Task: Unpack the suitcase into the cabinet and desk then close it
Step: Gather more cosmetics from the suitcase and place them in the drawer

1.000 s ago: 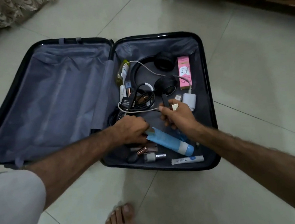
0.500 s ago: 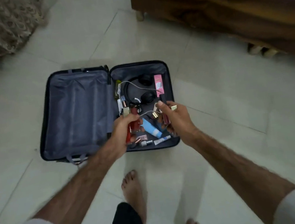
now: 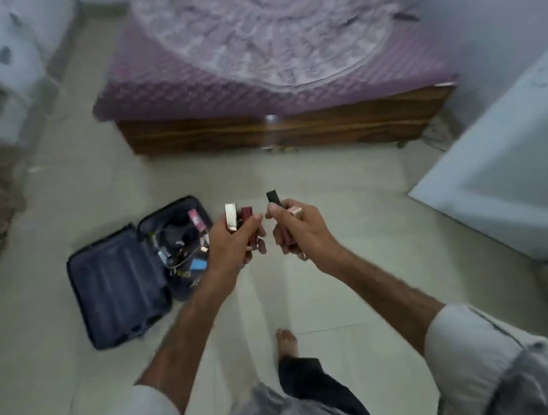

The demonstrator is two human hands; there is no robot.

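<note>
Standing now rather than crouching, I see the room from far higher than half a second ago: one purple quilted bed on a wooden base (image 3: pixel 270 80) fills the far side, one pale blue cabinet door (image 3: pixel 517 177) stands at the right, and the single open dark hard-shell suitcase (image 3: pixel 119 281) has slid to the near left on the tiled floor, its long axis running near-left to far-right, lid half lying flat and bare, the other half cluttered with small items I cannot count through the blur. Both hands have lifted clear of it. My left hand (image 3: pixel 235 243) curls round two upright cosmetic tubes, one pale gold (image 3: pixel 231 216) and one dark red (image 3: pixel 246 214). My right hand (image 3: pixel 298 232) grips a black-capped tube (image 3: pixel 273 197) pointing up and a rose-gold piece (image 3: pixel 296 210).
</note>
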